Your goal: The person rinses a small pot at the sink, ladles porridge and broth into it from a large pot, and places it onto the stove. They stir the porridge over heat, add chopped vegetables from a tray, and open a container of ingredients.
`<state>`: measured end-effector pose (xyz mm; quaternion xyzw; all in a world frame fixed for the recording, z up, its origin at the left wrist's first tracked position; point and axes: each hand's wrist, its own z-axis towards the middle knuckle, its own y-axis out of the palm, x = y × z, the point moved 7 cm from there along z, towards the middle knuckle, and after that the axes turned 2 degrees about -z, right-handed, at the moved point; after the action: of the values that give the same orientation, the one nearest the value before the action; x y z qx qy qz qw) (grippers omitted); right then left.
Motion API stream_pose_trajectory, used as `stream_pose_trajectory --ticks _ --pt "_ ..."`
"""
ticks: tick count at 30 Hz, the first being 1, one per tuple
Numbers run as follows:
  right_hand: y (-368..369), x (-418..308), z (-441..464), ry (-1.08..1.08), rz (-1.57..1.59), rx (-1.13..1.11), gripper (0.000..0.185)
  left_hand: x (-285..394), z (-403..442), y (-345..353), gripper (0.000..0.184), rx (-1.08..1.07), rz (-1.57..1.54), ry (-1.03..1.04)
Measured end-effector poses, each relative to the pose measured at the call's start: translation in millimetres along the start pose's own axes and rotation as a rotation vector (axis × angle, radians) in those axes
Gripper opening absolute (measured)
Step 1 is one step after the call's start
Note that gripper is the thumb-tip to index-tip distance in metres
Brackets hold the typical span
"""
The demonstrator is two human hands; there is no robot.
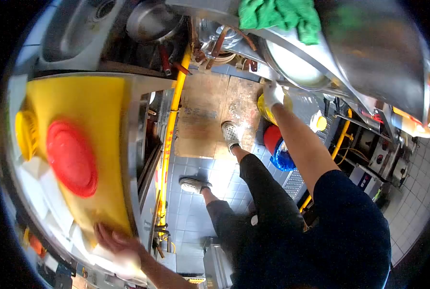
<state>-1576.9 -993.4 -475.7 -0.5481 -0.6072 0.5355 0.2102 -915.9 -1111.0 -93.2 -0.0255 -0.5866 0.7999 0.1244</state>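
My left hand (116,242) lies at the near end of a yellow board (111,144), fingers stretched out along its surface; the wrist side is blurred. Farther up that board sits a red oval lid or dish (72,159). My right hand (273,94), in a white glove, reaches down under the steel counter edge. Its fingers look closed, but what they hold is hidden. Just beneath that hand is a yellow plastic-lined container (267,108), with a red and blue bundle (278,147) below it.
A yellow pipe (174,113) runs along the left counter. Cardboard (200,115) covers part of the tiled floor (183,166). At the top are a pan (155,21), a green cloth (280,19) and a large steel vessel (378,48). A yellow-capped bottle (321,123) stands at right.
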Motion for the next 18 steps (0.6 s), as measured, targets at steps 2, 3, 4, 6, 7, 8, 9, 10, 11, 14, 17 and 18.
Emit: stream_pose_trajectory --ticks 2,3,4,6,7,8,9,10,11,14,17,18 --pt "24 10 50 0.03 -0.245 0.104 0.065 -2 -1 -1 0.052 -0.012 -0.01 -0.042" --pt "23 2 61 0.058 -0.28 0.105 0.061 -8 -1 -1 0.053 -0.026 0.002 -0.054" --pt "40 14 89 0.089 -0.319 0.109 0.056 -10 -2 -1 0.053 -0.028 0.015 0.029" --pt "67 35 147 0.072 -0.369 0.074 0.053 20 11 -4 0.049 -0.035 0.102 0.092" --pt "80 41 167 0.026 -0.381 0.032 0.053 54 26 -1 0.043 -0.032 0.163 0.033" --pt "91 48 183 -0.018 -0.394 -0.014 0.054 62 28 0 0.047 -0.046 0.23 0.01" --pt "100 57 192 -0.057 -0.408 -0.058 0.055 62 29 2 0.05 -0.064 0.295 -0.01" --pt "106 66 198 -0.096 -0.425 -0.101 0.056 62 28 5 0.05 -0.026 0.228 0.061" --pt "102 66 191 -0.052 -0.36 -0.109 0.055 62 27 6 0.053 -0.032 0.247 0.072" --pt "105 65 185 0.051 -0.13 -0.014 0.046 68 31 8 0.062 -0.057 0.335 0.091" --pt "83 46 167 0.115 -0.246 0.011 0.04 69 30 11 0.062 -0.022 0.275 0.05" --pt "67 35 152 0.179 -0.315 -0.008 0.039 72 32 11 0.064 -0.055 0.365 0.126"
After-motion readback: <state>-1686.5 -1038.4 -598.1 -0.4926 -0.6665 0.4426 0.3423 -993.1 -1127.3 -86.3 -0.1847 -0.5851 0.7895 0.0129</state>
